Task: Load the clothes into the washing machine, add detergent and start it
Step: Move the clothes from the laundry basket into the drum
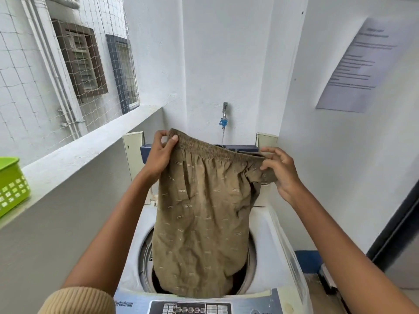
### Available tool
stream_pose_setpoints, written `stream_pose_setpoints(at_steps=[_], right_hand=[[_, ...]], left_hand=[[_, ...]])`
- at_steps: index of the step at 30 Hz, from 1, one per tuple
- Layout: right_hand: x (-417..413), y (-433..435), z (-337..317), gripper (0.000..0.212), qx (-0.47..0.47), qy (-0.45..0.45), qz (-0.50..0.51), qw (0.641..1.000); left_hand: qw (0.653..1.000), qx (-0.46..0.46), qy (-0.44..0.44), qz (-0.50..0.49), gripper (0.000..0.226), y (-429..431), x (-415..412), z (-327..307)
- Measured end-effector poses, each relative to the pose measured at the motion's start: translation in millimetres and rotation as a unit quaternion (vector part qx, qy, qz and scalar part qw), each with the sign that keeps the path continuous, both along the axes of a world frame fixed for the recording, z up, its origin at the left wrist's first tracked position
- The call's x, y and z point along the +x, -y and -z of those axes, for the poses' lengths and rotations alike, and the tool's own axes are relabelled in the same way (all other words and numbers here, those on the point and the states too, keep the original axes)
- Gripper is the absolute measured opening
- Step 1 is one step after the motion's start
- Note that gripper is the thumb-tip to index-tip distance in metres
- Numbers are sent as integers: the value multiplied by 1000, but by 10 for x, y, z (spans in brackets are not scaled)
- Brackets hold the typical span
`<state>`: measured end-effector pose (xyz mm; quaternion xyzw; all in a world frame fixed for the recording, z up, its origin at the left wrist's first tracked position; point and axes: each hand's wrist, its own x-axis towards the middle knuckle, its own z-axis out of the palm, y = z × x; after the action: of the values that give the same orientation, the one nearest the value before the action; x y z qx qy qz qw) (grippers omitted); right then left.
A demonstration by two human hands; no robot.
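Inspecting the head view, the only one supplied.

Grip: the left hand (159,152) pinches the left end of the elastic waistband (215,149) between thumb and curled fingers. The right hand (283,171) pinches the right end, its other fingers partly spread. The band is stretched between them, its left end the higher.

Task item: a brown patterned garment (204,211), apparently shorts or trousers, hangs from that band. Its long axis runs from the grip toward 6 o'clock. The lower hem is at or just inside the mouth of the drum (147,252); whether it touches anything inside cannot be told, as the interior is dark.

Machine: a top-loading washing machine (272,227), lid (133,150) raised at 12 o'clock, control panel (197,308) at 6 o'clock.

Surroundings: a green basket (11,184) on the ledge at 9 o'clock; a tap (224,116) on the wall at 12 o'clock; a printed notice (362,64) at 2 o'clock.

Assessment: the cloth lies directly below both hands and over the opening, neither hand clearly the nearer. Lowering or releasing should drop it into the drum. No detergent is in view.
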<state>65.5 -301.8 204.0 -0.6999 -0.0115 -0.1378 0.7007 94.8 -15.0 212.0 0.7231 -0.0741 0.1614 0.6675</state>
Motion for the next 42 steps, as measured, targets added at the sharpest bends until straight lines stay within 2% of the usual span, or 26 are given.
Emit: stream_pose_setpoints(at_steps=[3, 5, 6, 8, 11, 13, 15, 16, 17, 18, 21, 24, 27, 28, 30, 33, 35, 38, 40, 42], right_hand=[[-38, 24, -20, 20, -138, -45, -34, 989], [-70, 11, 29, 9, -226, -80, -46, 970], [-83, 8, 72, 5, -241, -110, -62, 962], [-125, -8, 154, 3, -213, -198, -134, 947], [-168, -49, 266, 6, -91, -271, -273, 919], [-171, -92, 354, 14, -15, -294, -302, 907], [-172, -152, 450, 19, 18, -320, -277, 906], [-170, -173, 507, 21, 18, -329, -258, 908], [-169, -182, 564, 21, 9, -333, -249, 909], [-175, -191, 609, 21, -1, -333, -258, 907], [-199, -219, 719, 23, -13, -334, -306, 891], [-190, -295, 823, 19, -15, -336, -255, 907], [-105, -284, 994, 9, -25, -300, -79, 950], [-79, -241, 1058, 13, -29, -281, -19, 959], [-50, -141, 1172, 20, -12, -258, 67, 964], [-54, -108, 1229, 21, 32, -231, 114, 966], [-59, -165, 1194, 20, 40, -191, 130, 972], [-82, -232, 1125, 29, 38, -137, 123, 982], [-91, -218, 1146, 30, 19, -171, 73, 982], [-131, -173, 1232, 14, -7, -268, 5, 963]], left_hand=[[998, 46, 28, -36, 3, -65, 50, 41], [983, 157, 42, -81, 5, -152, 100, 177], [968, 226, 45, -105, 10, -190, 104, 266], [933, 326, 17, -153, 23, -237, 36, 433], [917, 358, -44, -170, 26, -246, -107, 628], [939, 289, -92, -162, 22, -192, -200, 728], [975, 63, -173, -127, 20, -139, -254, 828], [968, -75, -220, -99, 22, -130, -253, 895], [946, -180, -259, -78, 22, -142, -261, 961], [925, -242, -284, -66, 21, -157, -274, 1029], [905, -283, -313, -49, 25, -156, -266, 1233], [940, -163, -296, -53, 65, -84, -321, 1314], [965, 35, -258, -16, 75, -177, -353, 1327], [963, 125, -241, -4, 73, -250, -355, 1322], [934, 291, -208, -10, 61, -403, -332, 1274], [885, 430, -171, -60, 38, -499, -320, 1151], [869, 447, -138, -161, 27, -460, -337, 1076], [882, 367, -96, -279, 20, -401, -373, 1094], [911, 303, -124, -252, 25, -384, -354, 1198], [918, 301, -185, -180, 39, -341, -337, 1356]])
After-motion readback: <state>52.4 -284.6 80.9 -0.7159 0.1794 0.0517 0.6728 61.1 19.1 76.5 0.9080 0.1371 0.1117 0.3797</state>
